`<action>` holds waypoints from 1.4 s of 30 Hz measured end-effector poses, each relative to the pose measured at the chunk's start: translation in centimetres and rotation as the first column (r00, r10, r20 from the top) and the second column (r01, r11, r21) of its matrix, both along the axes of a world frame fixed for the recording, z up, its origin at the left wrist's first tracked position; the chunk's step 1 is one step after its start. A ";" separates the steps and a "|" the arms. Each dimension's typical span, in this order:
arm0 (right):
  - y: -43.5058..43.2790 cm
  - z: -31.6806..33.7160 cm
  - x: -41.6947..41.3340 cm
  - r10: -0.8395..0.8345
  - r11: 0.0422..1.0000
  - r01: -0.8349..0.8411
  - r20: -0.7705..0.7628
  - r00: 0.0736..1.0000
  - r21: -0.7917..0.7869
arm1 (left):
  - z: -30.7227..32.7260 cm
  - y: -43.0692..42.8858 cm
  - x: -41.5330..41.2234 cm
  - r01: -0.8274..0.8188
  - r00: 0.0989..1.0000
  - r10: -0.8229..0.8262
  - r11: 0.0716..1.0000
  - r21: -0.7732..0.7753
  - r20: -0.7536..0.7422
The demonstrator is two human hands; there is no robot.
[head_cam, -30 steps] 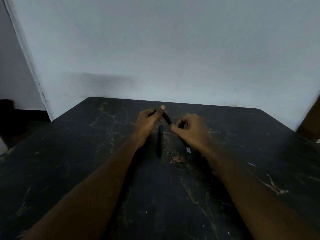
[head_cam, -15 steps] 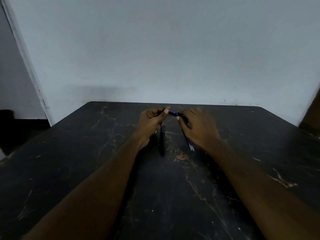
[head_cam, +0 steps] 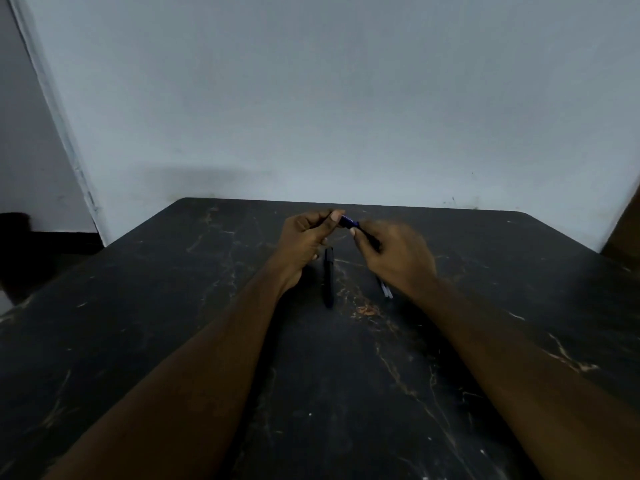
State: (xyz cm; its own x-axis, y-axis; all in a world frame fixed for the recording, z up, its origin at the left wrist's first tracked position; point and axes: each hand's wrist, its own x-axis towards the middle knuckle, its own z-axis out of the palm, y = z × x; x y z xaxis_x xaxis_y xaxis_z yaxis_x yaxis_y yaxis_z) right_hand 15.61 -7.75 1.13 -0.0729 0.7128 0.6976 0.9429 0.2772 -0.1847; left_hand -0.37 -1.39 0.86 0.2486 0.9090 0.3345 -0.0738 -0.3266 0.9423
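Left hand pinches slim blue plastic pen at cap end, right hand grips barrel; jerky pull could fling cap off.

Both hands are meeting above the far middle of the dark, veined bench. The left hand and the blurred right hand are each pinching one end of a blue pen part with curled fingers. A black pen is lying on the bench between the wrists, and a pale slender tip is showing beneath the right hand.

Slim, seemingly blue pen, aloft, slightly tilted.
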 end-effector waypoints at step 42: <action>1.5 -1.6 2.4 -0.030 0.999 0.035 -0.160 0.987 0.031 | -0.7 3.4 -4.1 -0.435 0.630 0.510 0.857 0.277 -0.586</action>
State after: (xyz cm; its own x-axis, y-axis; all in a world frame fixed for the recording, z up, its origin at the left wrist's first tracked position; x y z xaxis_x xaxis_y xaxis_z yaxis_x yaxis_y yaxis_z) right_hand 17.98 -6.22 -0.50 0.0638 0.6892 0.7218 0.9109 0.2552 -0.3242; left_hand -4.47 2.01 0.12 -0.0239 0.9325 0.3605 0.7020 -0.2411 0.6701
